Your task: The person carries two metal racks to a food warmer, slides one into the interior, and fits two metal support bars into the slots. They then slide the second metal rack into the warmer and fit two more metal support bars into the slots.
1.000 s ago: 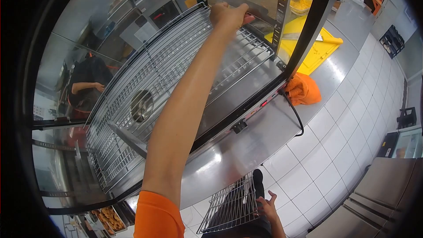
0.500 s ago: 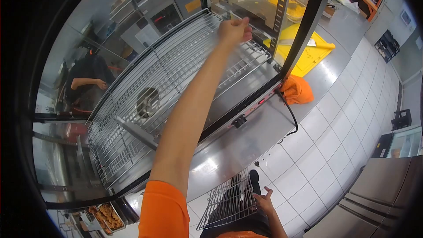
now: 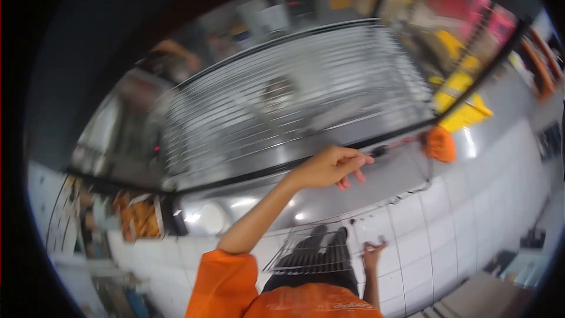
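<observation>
My left hand (image 3: 336, 168) is just in front of the lower front frame of a glass display cabinet (image 3: 259, 172). Its fingers are loosely bent and apart, and I see nothing in them. Inside the cabinet lies a large wire rack (image 3: 223, 103), blurred, over a metal base with a round opening (image 3: 279, 91). My right hand (image 3: 373, 251) hangs low at my right side, thumb and fingers apart, holding nothing visible. Between the counter and my body, a smaller wire rack (image 3: 309, 270) sits in front of my legs, beside the right hand but not visibly touched by it.
A steel counter (image 3: 265, 207) runs under the cabinet. An orange cloth (image 3: 440, 143) and a yellow tray (image 3: 467, 113) are at the right. Fried food fills a tray (image 3: 141, 219) at the left. A dark cable (image 3: 425, 185) hangs at the counter edge. Another person's arm (image 3: 179, 53) shows behind the glass.
My left hand has come back from the large rack's right side to the cabinet's front. The right hand is farther from the small rack. The camera view has turned, blurring the scene.
</observation>
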Demonstrator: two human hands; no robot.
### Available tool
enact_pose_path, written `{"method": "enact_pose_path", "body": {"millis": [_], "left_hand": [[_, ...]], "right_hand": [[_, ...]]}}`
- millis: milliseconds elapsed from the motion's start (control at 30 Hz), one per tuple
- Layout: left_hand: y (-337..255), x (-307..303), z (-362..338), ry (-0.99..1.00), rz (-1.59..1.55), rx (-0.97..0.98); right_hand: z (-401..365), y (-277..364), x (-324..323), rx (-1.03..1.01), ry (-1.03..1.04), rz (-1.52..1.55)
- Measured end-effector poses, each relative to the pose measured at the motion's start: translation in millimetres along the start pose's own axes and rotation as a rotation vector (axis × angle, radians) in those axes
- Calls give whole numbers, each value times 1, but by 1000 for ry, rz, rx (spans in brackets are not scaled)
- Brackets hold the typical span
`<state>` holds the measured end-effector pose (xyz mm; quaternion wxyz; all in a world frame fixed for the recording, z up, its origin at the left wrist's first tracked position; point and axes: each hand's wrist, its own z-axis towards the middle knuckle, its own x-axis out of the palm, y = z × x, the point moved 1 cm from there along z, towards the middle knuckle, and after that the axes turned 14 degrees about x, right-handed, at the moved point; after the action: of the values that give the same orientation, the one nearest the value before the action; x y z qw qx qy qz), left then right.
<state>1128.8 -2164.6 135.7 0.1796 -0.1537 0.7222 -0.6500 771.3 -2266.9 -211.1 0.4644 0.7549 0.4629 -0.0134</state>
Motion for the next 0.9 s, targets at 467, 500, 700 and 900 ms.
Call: {"method": "enact_pose_path", "body": {"millis": [467,500,700,900], "left_hand": [[39,-84,-310,-1304,29,-107],[40,-89,-317,-1366,50,-75],[39,-129,-319,-1367,1341,-227],[22,-215,-297,-1116,1969,-299]], "right_hand": [[-14,276,-25,-555,-321,283],[-17,288,-24,-574,-304,355],[-14,334,-39,-771,-405,268],[15,429,-59,-959,-305,66]]}}
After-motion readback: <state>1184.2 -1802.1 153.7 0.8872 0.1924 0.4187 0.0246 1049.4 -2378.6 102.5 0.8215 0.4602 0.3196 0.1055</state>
